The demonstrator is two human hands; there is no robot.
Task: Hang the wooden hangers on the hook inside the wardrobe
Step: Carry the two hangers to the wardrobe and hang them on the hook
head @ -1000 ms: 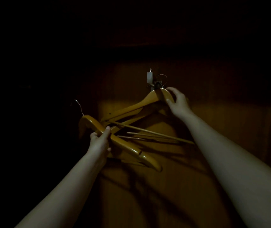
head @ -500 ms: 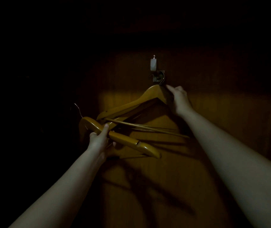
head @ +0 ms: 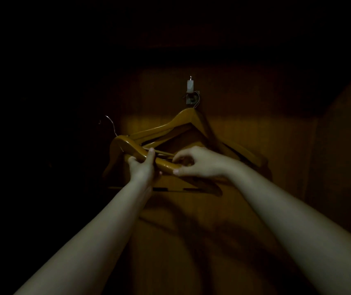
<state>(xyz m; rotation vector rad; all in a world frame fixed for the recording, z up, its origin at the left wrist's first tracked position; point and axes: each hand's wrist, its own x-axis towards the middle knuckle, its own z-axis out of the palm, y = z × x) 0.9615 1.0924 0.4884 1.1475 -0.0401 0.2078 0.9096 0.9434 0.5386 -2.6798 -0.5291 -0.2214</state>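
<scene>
Forearms: two bare forearms reach forward from the bottom edge into a dim wardrobe.
Left hand (head: pixel 142 169): fingers curled round the near arm of a wooden hanger, thumb laid up over its top.
Right hand (head: pixel 200 162): just beside the left, its fingers bent above the same arm and its thumb below, pinching it.
Held hanger (head: pixel 127 143): glossy yellow-brown wood, tilted, shoulder up and to the left. Its wire hook (head: pixel 110 123) points up left in free air, well apart from the wall hook.
Hung hangers (head: pixel 183 118): same wood, hanging behind the held one against the back panel. More than one, but the dark hides the count.
Wall hook (head: pixel 190 90): small pale fitting on the panel, carrying the hung hangers' wire loops.
Back panel (head: pixel 244 128): brown wood grain, lit only around the hangers.
</scene>
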